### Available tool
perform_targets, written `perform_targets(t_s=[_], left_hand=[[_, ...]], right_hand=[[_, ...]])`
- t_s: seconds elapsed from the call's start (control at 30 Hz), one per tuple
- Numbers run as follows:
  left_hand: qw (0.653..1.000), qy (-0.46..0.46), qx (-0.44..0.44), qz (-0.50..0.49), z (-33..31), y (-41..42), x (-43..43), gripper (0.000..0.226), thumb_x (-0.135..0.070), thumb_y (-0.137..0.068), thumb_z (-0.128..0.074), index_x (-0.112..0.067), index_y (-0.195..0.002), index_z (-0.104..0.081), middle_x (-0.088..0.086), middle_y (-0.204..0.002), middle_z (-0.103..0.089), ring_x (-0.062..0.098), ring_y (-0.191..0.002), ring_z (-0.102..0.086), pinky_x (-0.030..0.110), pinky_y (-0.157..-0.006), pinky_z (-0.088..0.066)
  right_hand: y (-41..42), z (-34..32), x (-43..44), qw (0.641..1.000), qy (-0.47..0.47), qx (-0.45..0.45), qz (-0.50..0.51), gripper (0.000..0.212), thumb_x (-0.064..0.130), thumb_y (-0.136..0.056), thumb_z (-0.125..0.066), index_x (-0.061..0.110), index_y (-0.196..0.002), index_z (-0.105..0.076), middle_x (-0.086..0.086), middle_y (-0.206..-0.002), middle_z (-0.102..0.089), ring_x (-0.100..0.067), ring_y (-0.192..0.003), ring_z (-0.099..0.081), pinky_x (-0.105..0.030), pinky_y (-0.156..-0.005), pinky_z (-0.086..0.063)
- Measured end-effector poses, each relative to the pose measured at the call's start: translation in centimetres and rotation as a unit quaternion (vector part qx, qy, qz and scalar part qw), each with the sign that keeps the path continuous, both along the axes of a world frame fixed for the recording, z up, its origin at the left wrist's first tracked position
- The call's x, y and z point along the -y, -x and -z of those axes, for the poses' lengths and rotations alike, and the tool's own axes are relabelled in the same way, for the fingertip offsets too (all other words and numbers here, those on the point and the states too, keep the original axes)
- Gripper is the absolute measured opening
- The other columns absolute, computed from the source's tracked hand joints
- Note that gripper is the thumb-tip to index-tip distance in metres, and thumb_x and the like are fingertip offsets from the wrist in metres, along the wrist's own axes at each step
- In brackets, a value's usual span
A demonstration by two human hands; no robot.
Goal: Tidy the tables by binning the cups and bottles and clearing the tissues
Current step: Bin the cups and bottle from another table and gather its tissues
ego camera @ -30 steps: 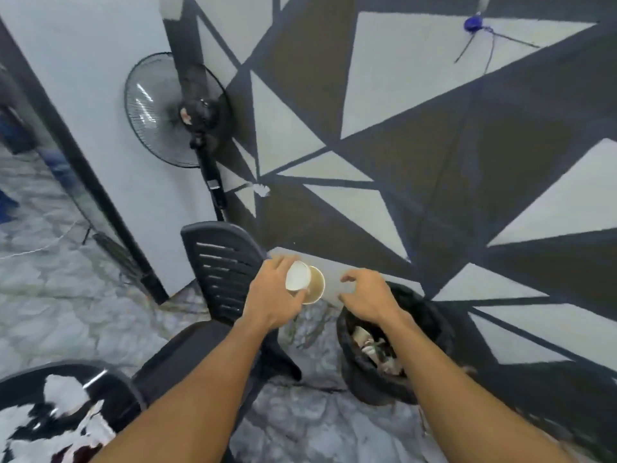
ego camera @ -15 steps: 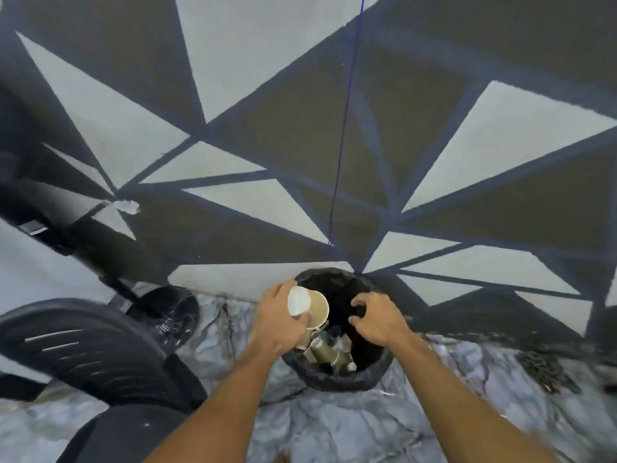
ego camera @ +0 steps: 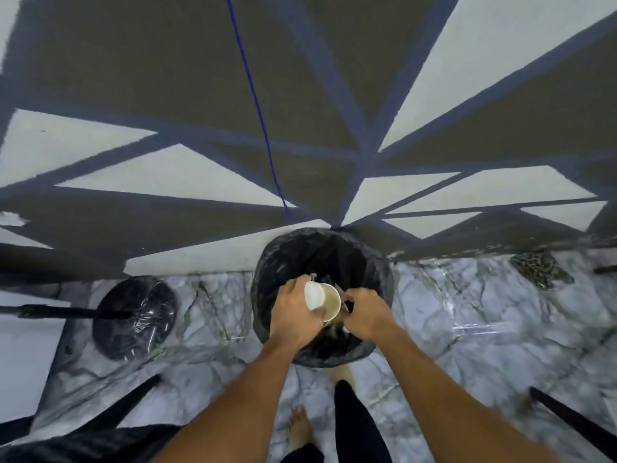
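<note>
Left hand [ego camera: 293, 315] wraps two nested paper cups [ego camera: 323, 300], mouths facing right, above the round bin [ego camera: 277, 262] with crinkled black liner on marble floor [ego camera: 467, 329]; right hand [ego camera: 365, 317] curled, grip unclear.

Bin [ego camera: 267, 295] mouth open on its far side, both hands crowding its near half, wall [ego camera: 167, 78] close behind, fan base [ego camera: 133, 317] left.

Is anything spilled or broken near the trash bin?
No spill or breakage shows. The left hand holds paper cups tipped sideways over the black-lined bin, which suits binning them. The right hand grips something too hidden to identify.
</note>
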State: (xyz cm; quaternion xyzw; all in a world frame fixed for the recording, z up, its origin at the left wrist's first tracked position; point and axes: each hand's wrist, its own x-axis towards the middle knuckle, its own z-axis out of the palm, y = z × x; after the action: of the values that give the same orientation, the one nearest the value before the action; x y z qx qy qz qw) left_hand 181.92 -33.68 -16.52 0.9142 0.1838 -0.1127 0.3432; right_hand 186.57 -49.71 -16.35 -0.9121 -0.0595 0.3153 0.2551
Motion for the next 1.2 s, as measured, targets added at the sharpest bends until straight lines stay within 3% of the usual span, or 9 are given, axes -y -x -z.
perform_targets(t_s=[0.17, 0.37, 0.53, 0.63, 0.83, 0.93, 1.03, 1.2], left_hand=[[0.999, 0.0, -0.049, -0.02, 4.2, -5.5, 2.2, 0.071, -0.026, -0.073, -0.077, -0.024, -0.138, -0.049, 0.003, -0.129, -0.056, 0.027, -0.118, -0.051, 0.043, -0.094, -0.05], [0.992, 0.014, -0.129, 0.008, 6.9, -8.2, 3.6, 0.046, -0.015, -0.075, -0.068, -0.024, -0.119, -0.062, 0.001, -0.113, -0.067, 0.026, -0.105, -0.062, 0.032, -0.084, -0.051], [0.989, 0.029, -0.144, 0.012, 5.7, -8.6, 2.8, 0.035, -0.017, -0.073, -0.066, -0.024, -0.107, -0.063, -0.001, -0.101, -0.067, 0.025, -0.094, -0.063, 0.036, -0.079, -0.055], [0.991, 0.024, -0.13, -0.014, 3.9, -8.2, 1.3, 0.035, -0.028, -0.07, -0.062, -0.027, -0.105, -0.062, 0.0, -0.105, -0.065, 0.026, -0.096, -0.063, 0.036, -0.081, -0.054], [0.994, -0.019, -0.067, -0.09, -0.7, -5.0, -3.8, 0.045, -0.023, -0.074, -0.067, -0.02, -0.119, -0.064, 0.008, -0.114, -0.067, 0.028, -0.104, -0.063, 0.037, -0.088, -0.054], [0.988, -0.037, -0.04, -0.143, -4.0, -1.5, -6.8, 0.047, -0.028, -0.075, -0.062, -0.017, -0.12, -0.063, 0.01, -0.117, -0.066, 0.031, -0.11, -0.061, 0.039, -0.09, -0.053], [0.98, -0.086, -0.01, -0.177, -7.3, 3.5, -9.4, 0.044, -0.018, -0.082, -0.065, -0.012, -0.126, -0.06, 0.011, -0.129, -0.059, 0.032, -0.122, -0.053, 0.039, -0.096, -0.048], [0.952, -0.179, 0.063, -0.239, -13.0, 14.6, -12.8, 0.04, -0.018, -0.084, -0.06, -0.01, -0.123, -0.06, 0.007, -0.123, -0.059, 0.03, -0.119, -0.048, 0.041, -0.09, -0.047]], right_hand=[[-4.2, 4.0, 1.6, 0.999, 0.017, -0.037, -0.009, 0.033, 0.02, -0.08, -0.063, 0.019, -0.113, -0.067, -0.003, -0.105, -0.07, -0.027, -0.098, -0.065, -0.036, -0.08, -0.056], [-6.8, 5.9, 3.5, 0.996, 0.035, -0.077, 0.02, 0.03, 0.019, -0.079, -0.064, 0.02, -0.109, -0.072, -0.005, -0.11, -0.071, -0.029, -0.104, -0.065, -0.037, -0.087, -0.055], [-8.7, 4.7, 3.1, 0.995, 0.042, -0.085, -0.013, 0.035, 0.019, -0.08, -0.065, 0.021, -0.115, -0.069, -0.006, -0.113, -0.069, -0.029, -0.103, -0.065, -0.036, -0.087, -0.055], [-9.5, 2.9, 1.2, 0.996, 0.025, -0.069, -0.047, 0.034, 0.019, -0.083, -0.064, 0.016, -0.117, -0.069, -0.008, -0.116, -0.067, -0.031, -0.108, -0.063, -0.035, -0.09, -0.052], [-9.0, -1.5, -5.8, 0.989, -0.015, -0.008, -0.146, 0.017, 0.021, -0.079, -0.064, 0.021, -0.095, -0.07, -0.004, -0.102, -0.069, -0.029, -0.097, -0.065, -0.038, -0.084, -0.055], [-6.8, -3.8, -10.1, 0.976, -0.032, 0.021, -0.216, 0.024, 0.021, -0.078, -0.065, 0.019, -0.101, -0.07, -0.003, -0.108, -0.068, -0.028, -0.103, -0.063, -0.038, -0.088, -0.054], [-3.1, -7.0, -14.5, 0.952, -0.054, 0.059, -0.296, 0.027, 0.023, -0.082, -0.067, 0.02, -0.109, -0.07, -0.004, -0.115, -0.068, -0.026, -0.107, -0.064, -0.034, -0.089, -0.053], [6.1, -12.2, -20.7, 0.889, -0.085, 0.115, -0.436, 0.031, 0.027, -0.081, -0.062, 0.021, -0.111, -0.068, -0.009, -0.11, -0.069, -0.031, -0.103, -0.064, -0.039, -0.085, -0.055]])
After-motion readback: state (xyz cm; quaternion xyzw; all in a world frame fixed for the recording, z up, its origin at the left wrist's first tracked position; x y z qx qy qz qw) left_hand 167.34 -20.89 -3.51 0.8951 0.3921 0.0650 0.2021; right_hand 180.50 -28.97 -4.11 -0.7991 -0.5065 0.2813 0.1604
